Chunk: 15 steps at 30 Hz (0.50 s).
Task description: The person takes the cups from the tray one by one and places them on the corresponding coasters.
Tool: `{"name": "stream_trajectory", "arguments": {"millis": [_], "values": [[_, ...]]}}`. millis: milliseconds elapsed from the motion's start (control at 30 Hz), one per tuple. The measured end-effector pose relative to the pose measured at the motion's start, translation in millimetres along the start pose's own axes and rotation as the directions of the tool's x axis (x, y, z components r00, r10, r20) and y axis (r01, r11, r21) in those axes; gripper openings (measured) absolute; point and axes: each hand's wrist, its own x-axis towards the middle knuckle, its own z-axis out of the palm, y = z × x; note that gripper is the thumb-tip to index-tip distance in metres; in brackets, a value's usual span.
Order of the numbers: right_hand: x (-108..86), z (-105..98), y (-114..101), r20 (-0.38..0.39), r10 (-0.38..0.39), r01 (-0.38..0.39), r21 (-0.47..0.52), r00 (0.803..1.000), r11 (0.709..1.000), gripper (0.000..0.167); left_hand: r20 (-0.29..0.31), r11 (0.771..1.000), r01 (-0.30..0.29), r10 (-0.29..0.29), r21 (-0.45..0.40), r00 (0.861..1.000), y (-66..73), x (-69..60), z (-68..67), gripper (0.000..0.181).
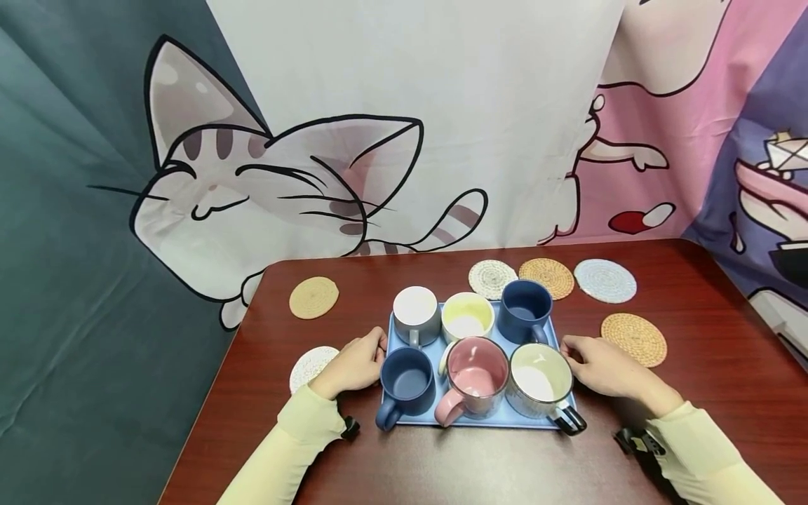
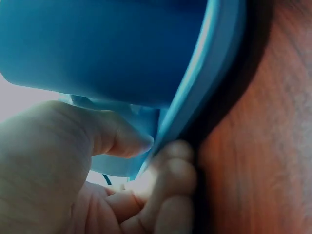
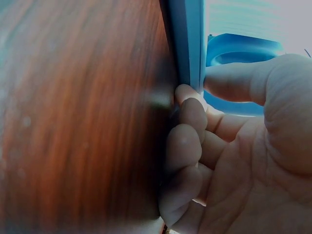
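Note:
A light blue tray lies on the table, with mugs standing on it in two rows. In front are a dark blue mug, a pink mug and a cream mug with a black handle. Behind them stand a grey-white mug, a yellow-lined mug and another dark blue mug. My left hand grips the tray's left edge, thumb over the rim and fingers curled on its outer side. At the right edge, my right hand pinches the rim likewise.
Round woven coasters lie around the tray: a tan one and a white one on the left, several behind it, and an orange-tan one by the right hand. A printed cloth hangs along the table's far edge.

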Motion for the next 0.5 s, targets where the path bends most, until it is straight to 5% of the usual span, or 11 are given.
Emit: {"name": "stream_trajectory", "arguments": {"millis": [167, 500], "values": [[-1.0, 0, -1, -0.001, 0.003, -0.003, -0.001, 1.0, 1.0, 0.025, -0.012, 0.999, 0.026, -0.026, 0.018, 1.0, -3.2, -0.4, -8.8, 0.011], [-0.9, -1, -1, -0.004, -0.002, 0.002, -0.005, 1.0, 1.0, 0.024, -0.239, 0.983, 0.047, -0.004, 0.176, 0.971, -26.8, 9.2, -47.2, 0.019]]}}
